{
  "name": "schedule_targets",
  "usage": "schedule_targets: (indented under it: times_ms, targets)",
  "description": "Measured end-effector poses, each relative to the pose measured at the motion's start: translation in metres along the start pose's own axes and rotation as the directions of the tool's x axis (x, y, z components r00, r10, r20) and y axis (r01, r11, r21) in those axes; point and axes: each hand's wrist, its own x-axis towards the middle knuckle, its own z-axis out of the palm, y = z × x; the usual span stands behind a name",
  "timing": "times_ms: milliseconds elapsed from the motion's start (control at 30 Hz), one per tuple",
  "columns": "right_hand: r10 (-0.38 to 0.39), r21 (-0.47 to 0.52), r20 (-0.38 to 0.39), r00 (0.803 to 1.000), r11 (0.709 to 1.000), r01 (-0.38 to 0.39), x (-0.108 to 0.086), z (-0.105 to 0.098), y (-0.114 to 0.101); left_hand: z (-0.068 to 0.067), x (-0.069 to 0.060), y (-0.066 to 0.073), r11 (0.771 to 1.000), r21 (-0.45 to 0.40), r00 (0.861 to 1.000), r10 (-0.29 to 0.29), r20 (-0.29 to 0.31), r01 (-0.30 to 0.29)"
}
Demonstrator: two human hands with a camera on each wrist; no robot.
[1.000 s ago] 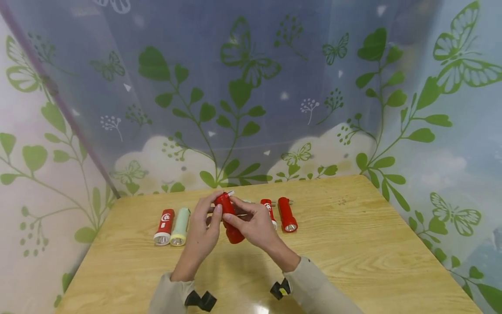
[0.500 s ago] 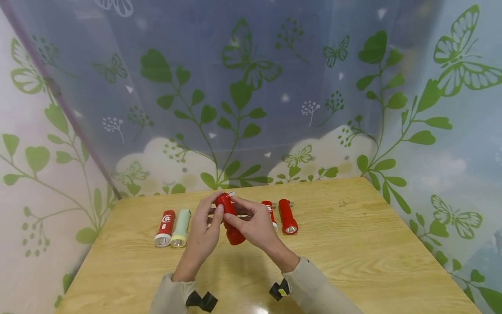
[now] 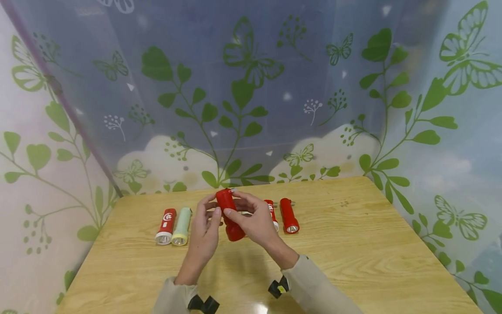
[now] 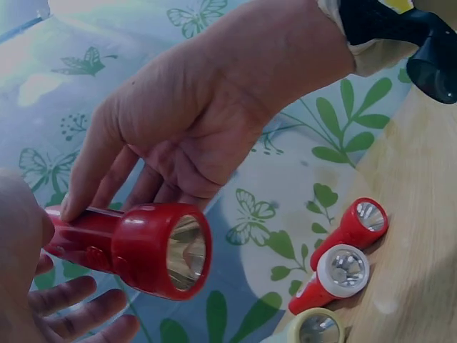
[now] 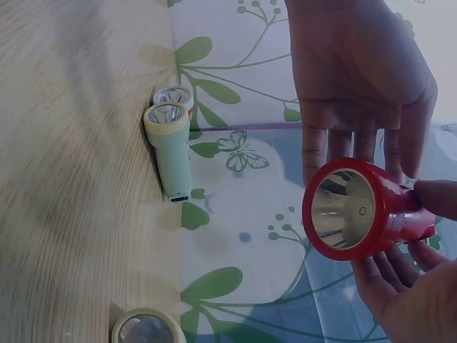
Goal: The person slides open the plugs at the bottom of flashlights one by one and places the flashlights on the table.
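In the head view, a plain red flashlight (image 3: pixel 231 218) is held above the table, tilted, its wider lens end toward the person. The left hand (image 3: pixel 203 233) grips it from the left near the tail. From the right, the right hand (image 3: pixel 259 222) pinches it, thumb on the body. A small pale piece (image 3: pixel 232 190) sticks out by the tail. The left wrist view shows the flashlight's lens end (image 4: pixel 168 250), with the right hand (image 4: pixel 189 107) above. Its reflector (image 5: pixel 344 211) faces the right wrist camera.
On the wooden table (image 3: pixel 353 261), a red-and-white flashlight (image 3: pixel 166 226) and a pale green one (image 3: pixel 182 226) lie at left. Behind the right hand are a red-and-white flashlight (image 3: pixel 271 213) and a plain red one (image 3: pixel 289 216). A patterned cloth (image 3: pixel 251 109) hangs behind.
The held flashlight stands slightly higher in view, with more of its body showing. The right hand's fingers have lifted a little around its tail. The head view has shifted slightly.
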Motion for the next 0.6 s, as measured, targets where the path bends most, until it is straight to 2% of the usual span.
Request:
schedule_targets:
  times_ms: [300,600]
  targets:
    - [0.036,0.030,-0.027,0.999,0.999,-0.036,0.005,0.001,-0.001,0.004,-0.007,-0.004,0.999,-0.007,0.999,-0.047,-0.023,0.047]
    - [0.027,0.029,-0.021,0.999,0.999,-0.026,0.007,0.005,0.004,0.010,-0.015,-0.009,0.998,0.022,0.998,-0.067,-0.007,0.067]
